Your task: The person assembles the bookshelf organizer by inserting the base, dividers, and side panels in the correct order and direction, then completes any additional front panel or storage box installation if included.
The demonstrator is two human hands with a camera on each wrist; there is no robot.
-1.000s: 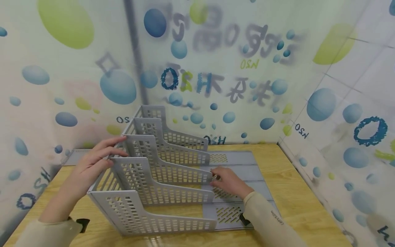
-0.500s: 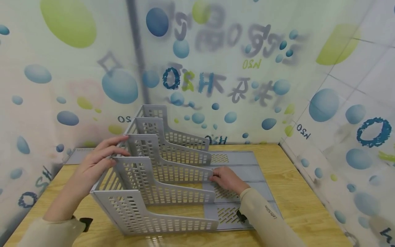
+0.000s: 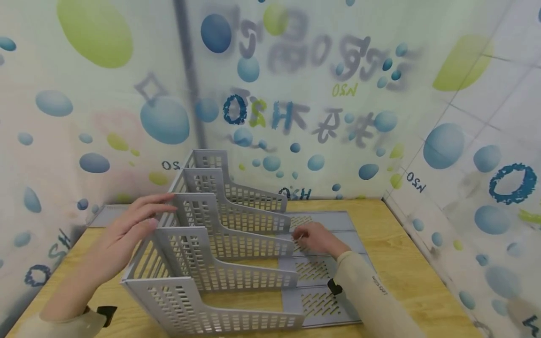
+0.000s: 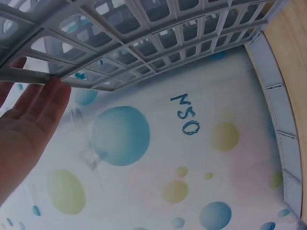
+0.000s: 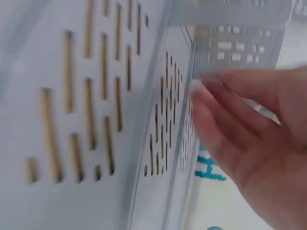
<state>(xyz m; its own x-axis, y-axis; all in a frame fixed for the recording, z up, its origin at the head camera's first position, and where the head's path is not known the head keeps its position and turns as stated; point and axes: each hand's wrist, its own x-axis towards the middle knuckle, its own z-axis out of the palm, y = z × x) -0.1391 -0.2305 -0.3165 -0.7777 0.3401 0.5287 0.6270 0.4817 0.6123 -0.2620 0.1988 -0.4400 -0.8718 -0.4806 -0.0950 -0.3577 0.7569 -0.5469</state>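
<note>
A grey plastic file rack (image 3: 198, 307) stands on the table, with several perforated upright dividers side by side. My left hand (image 3: 131, 234) rests at its tall left end in the head view, fingers extended toward the top edge. In the left wrist view, the fingertips touch the rail of the lattice back (image 4: 144, 62). Near the low front ends of the dividers is my right hand (image 3: 314, 238), fingers loosely bent. The right wrist view shows nothing between its fingers. Slotted grey flat panels (image 3: 314, 305) lie beneath and to the right of the rack.
A narrow grey strip (image 3: 111, 217) lies behind the rack at the back left of the wooden table (image 3: 405, 281). Patterned curtains (image 3: 313, 126) with blue and green dots close in the back and sides.
My right hand has come off the front end of a divider and shifted slightly farther back. My left hand remains at the rack's top edge. The view has tilted up slightly.
</note>
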